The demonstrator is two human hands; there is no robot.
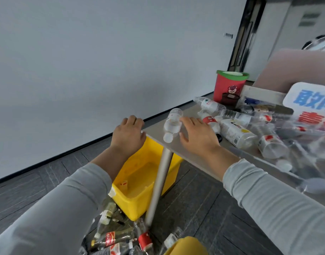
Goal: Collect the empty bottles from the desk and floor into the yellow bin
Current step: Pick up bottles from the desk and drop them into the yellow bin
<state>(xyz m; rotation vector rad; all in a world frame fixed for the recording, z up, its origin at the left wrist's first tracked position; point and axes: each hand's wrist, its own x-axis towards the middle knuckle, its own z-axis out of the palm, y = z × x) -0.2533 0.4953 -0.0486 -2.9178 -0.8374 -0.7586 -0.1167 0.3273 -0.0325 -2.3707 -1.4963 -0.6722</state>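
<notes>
A yellow bin (134, 205) stands on the floor under the desk's corner, beside the metal desk leg (159, 183); a small red-and-white scrap lies inside it. My left hand (128, 135) hovers above the bin at the desk's corner, fingers curled, holding nothing. My right hand (196, 134) lies flat on the desk (154, 129), fingers spread, touching a small clear bottle (172, 123) that lies near the edge with its white cap toward me. Several more empty bottles (235, 133) are piled on the desk to the right. Other bottles (113, 238) lie heaped on the floor in front of the bin.
A red cup with a green rim (229, 85) and a dark mesh pot (229, 100) stand at the desk's far end. A white sign with blue and red characters (312, 105) is at the right. A yellow object (187, 245) shows at the bottom edge. A grey wall lies to the left.
</notes>
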